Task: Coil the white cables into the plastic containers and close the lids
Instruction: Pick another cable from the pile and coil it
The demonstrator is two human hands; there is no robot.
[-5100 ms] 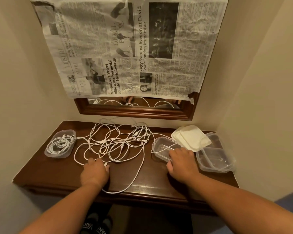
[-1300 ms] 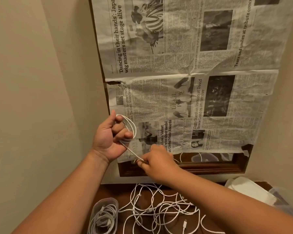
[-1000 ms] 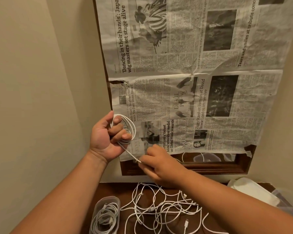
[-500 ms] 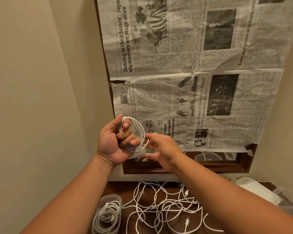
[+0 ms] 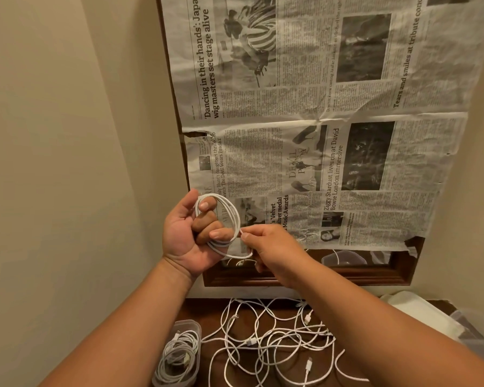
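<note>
While the left hand (image 5: 189,236) curls its fingers (image 5: 207,222) through a coiled white cable (image 5: 234,216), the right hand (image 5: 274,247) pinches the cable's loose end beside them.

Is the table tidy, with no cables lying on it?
No, a tangle of white cables lies loose on the table.

Newspaper (image 5: 319,121) taped over the mirror, headlines sideways: "'Dancing in their hands': Japan… wig masters set stage alive"; "Tears and smiles at tribute conc…"; "Ziggy Stardust lives on at David Bowie London immersive"; "…Blunt's daughters thrilled to watch 'The Devil Wears Prada 2'"; "…medal …Music Awards".
</note>
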